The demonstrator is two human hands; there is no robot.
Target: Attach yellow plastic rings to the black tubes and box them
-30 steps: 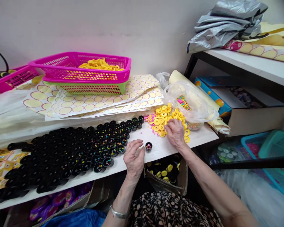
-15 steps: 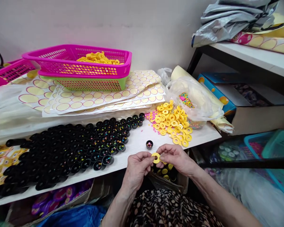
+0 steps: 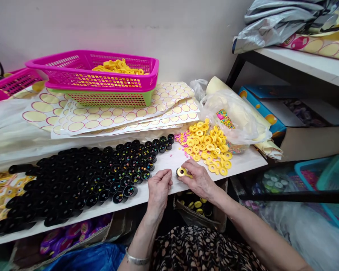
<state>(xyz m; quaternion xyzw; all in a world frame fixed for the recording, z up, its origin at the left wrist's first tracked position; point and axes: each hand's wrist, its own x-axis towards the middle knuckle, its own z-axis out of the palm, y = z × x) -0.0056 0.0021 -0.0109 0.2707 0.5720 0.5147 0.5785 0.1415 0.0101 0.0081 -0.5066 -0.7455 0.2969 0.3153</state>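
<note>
My right hand [image 3: 196,176] grips a yellow ring [image 3: 183,171] between thumb and fingers, holding it at a small round black cup [image 3: 177,171] near the table's front edge. The ring covers most of that cup; whether it is seated in it I cannot tell. My left hand [image 3: 159,183] is closed in a pinch just left of the cup, and anything between its fingertips is hidden. Many black cups [image 3: 129,191] with coloured beads inside stand in rows to the left. Behind my right hand lies a heap of yellow rings [image 3: 206,141] beside loose pink beads [image 3: 182,137].
A pink basket [image 3: 101,81] of yellow rings sits in a green one [image 3: 101,98] on sticker sheets [image 3: 121,119]. Clear plastic bags [image 3: 237,116] and a blue box [image 3: 261,109] are at the right. Below the edge stands an open carton [image 3: 214,222].
Both hands held the yellow ring in front of the table edge. My right hand has carried it forward onto the black cup, while my left hand has let go and moved left.
</note>
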